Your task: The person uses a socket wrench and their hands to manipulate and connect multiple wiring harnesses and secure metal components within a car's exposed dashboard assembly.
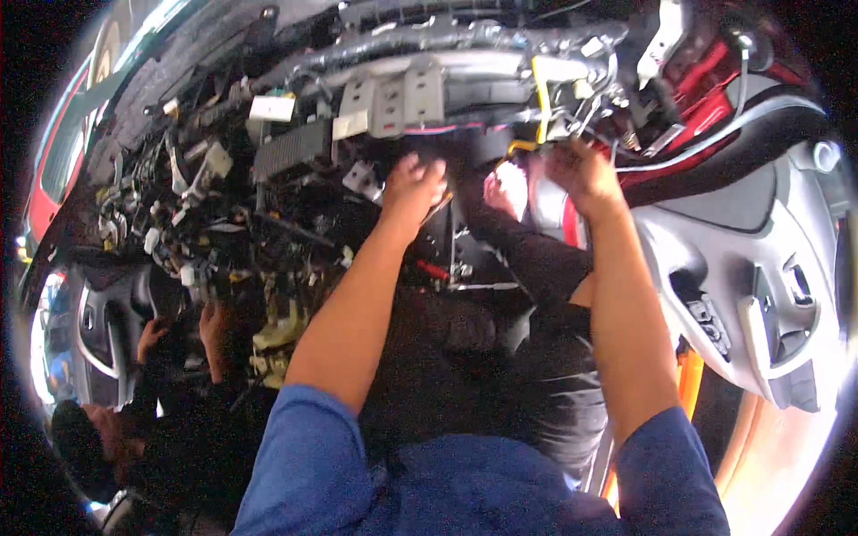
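I see my left hand (414, 192) with curled fingers at the middle of a stripped car dashboard, below a grey perforated bracket (399, 94) and beside a finned black module (290, 152). A narrow item shows at its fingers, too small to name. Further right, my right hand (585, 174) is blurred, its fingertips in shadow below a yellow cable (539, 98); what it touches is unclear. A bright pinkish shape (505, 190) sits just left of it, too washed out to identify.
A co-worker (98, 438) is at the lower left, hands (212, 335) among dark parts near a door (98, 326). Dense wiring (188, 205) hangs across the left dashboard. An open grey door panel (733, 241) stands at my right, with red bodywork (706, 98) above it.
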The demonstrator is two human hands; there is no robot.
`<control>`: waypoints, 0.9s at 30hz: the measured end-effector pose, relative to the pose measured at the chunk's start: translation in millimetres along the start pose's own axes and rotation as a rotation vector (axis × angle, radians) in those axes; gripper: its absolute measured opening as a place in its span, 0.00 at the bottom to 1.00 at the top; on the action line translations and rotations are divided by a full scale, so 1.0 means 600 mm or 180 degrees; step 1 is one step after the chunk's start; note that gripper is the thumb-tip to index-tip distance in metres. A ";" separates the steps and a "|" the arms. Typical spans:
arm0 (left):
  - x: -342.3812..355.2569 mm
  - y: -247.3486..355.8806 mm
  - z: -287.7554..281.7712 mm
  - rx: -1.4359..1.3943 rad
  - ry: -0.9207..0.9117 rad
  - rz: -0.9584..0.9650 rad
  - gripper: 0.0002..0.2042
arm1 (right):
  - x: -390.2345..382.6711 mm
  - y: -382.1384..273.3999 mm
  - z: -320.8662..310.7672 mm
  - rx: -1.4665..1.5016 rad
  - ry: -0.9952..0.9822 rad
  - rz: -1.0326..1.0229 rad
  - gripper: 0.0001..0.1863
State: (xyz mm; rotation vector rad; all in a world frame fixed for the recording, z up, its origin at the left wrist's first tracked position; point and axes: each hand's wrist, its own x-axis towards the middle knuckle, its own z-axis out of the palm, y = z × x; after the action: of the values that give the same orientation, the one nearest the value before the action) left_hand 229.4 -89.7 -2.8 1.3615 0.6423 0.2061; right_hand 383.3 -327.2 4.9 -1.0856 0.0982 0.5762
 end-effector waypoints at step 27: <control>-0.166 -0.156 -0.097 0.1875 -0.1197 0.0278 0.19 | -0.025 -0.300 0.312 -0.7277 0.0082 -0.1717 0.12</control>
State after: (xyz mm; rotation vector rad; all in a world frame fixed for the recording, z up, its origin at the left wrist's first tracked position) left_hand 96.2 -110.6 -64.9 1.9345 0.3319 -0.1865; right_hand 421.0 -233.6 244.4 -3.1301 -1.0787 -0.1076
